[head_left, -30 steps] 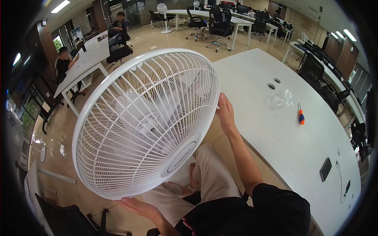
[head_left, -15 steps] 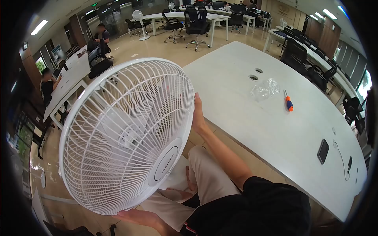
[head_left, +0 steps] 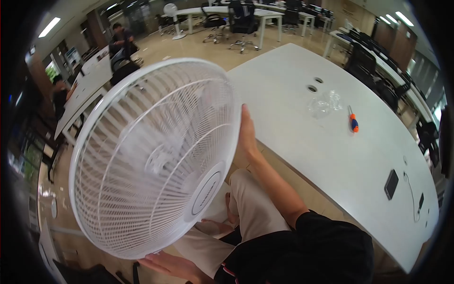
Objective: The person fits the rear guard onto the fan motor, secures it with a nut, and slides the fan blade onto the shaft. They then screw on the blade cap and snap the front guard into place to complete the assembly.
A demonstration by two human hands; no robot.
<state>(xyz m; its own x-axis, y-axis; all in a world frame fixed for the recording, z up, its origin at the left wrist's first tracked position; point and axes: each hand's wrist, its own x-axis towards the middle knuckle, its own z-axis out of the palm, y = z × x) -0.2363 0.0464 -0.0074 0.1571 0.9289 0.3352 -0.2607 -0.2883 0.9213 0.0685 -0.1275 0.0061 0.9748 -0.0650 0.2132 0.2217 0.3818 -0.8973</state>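
A large white fan guard (head_left: 189, 187) with a round badge (head_left: 206, 192) fills the left and middle of the view. It is tilted, and its wires are smeared by motion. Through the wires shows a white hub (head_left: 161, 158); the parts around it are blurred. My right hand (head_left: 246, 132) presses on the guard's right rim, its fingers mostly hidden behind the edge. Under the bottom rim, my left hand (head_left: 171, 265) supports the guard, with fingertips against it. Both hands are closed on the rim from opposite sides.
On the white table (head_left: 293, 142) to the right lie crumpled clear plastic (head_left: 324, 104), an orange-and-blue screwdriver (head_left: 353, 122), a dark phone (head_left: 391, 184) and a cable (head_left: 412, 194). Two people sit at desks on the left. Office chairs (head_left: 243, 23) and another fan (head_left: 174, 19) stand farther back.
The camera view has shifted slightly. The guard has turned a little between my hands, its wires now blurred and the badge lettering less readable. Both hands stay on the rim.
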